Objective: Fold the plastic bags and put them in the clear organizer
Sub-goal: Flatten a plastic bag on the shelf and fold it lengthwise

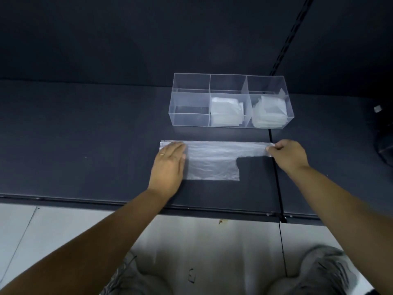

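A translucent plastic bag (212, 160) lies flat on the dark shelf (85, 145), folded lengthwise, its handle strip reaching right. My left hand (169, 167) presses flat on the bag's left end with straight fingers. My right hand (287, 154) pinches the end of the handle strip at the right. Behind the bag stands the clear organizer (189, 118) with three compartments. Folded bags (225, 111) fill the middle one and more folded bags (269, 113) the right one. Its left compartment holds nothing.
The shelf's front edge (127, 202) runs across below my hands, with pale floor (212, 241) beneath. A seam (275, 167) splits the shelf at the right. A dark object (386, 145) sits at the far right edge. A slotted upright (291, 35) rises behind the organizer.
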Tool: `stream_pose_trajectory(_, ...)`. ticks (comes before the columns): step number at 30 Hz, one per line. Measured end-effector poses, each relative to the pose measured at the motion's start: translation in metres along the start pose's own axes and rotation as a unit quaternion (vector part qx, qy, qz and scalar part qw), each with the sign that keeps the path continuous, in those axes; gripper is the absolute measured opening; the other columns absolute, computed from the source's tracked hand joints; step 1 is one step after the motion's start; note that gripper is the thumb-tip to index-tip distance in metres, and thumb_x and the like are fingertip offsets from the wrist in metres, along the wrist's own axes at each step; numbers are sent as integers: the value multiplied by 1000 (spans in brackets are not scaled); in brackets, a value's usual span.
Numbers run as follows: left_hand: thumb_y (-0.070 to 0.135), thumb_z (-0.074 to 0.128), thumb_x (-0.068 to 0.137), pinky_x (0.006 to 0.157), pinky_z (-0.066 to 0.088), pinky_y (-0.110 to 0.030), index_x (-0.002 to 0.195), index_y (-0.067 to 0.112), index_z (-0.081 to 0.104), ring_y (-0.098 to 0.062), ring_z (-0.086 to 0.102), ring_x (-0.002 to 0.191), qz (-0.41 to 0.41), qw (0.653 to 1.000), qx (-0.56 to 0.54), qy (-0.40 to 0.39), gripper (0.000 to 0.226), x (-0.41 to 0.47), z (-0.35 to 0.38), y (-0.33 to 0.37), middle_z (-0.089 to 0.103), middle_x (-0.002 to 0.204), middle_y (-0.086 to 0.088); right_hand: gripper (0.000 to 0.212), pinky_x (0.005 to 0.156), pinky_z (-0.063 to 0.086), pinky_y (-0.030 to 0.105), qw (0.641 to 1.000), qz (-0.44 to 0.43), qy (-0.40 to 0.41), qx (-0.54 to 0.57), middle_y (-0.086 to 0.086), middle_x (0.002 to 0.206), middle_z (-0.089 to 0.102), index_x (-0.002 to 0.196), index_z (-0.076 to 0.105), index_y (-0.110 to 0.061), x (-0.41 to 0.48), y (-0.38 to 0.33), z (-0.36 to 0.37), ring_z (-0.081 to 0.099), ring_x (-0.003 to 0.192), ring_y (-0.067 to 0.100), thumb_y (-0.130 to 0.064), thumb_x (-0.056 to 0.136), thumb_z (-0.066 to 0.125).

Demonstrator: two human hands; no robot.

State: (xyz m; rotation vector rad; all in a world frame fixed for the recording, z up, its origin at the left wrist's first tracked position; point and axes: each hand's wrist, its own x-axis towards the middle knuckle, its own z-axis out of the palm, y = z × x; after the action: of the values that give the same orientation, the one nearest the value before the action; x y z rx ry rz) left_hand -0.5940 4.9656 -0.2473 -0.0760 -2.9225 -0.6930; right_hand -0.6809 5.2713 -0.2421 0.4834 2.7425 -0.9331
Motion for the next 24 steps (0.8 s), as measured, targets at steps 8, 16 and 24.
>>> stream_pose_trajectory(8,58,4,93,116,-15,-30,152,21,-6,-14,-11,147,-3,979,151,-139,71,-10,24,-17,-6,161,1,16,63,38,30,998,15,29,-44,13,92,61,99,58,-4,-10,-15,-1,56,87,31,-17,90,55)
stream_pose_trajectory(16,67,-13,85,117,-15,-38,149,22,-16,-19,-21,145,-5,971,187,-147,79,-10,26,-17,-19,158,2,45,116,20,33,953,-299,-20,-36,13,146,41,140,43,-6,-93,-101,92,34,136,28,-12,95,48)
stream_pose_trajectory(24,75,-8,81,115,-16,-42,151,25,-13,-25,-18,146,-9,968,200,-149,86,-9,26,-20,-15,160,-3,63,117,-13,39,929,-268,-40,-252,-2,162,-9,154,-1,-22,-59,-53,111,-13,147,13,-50,99,17)
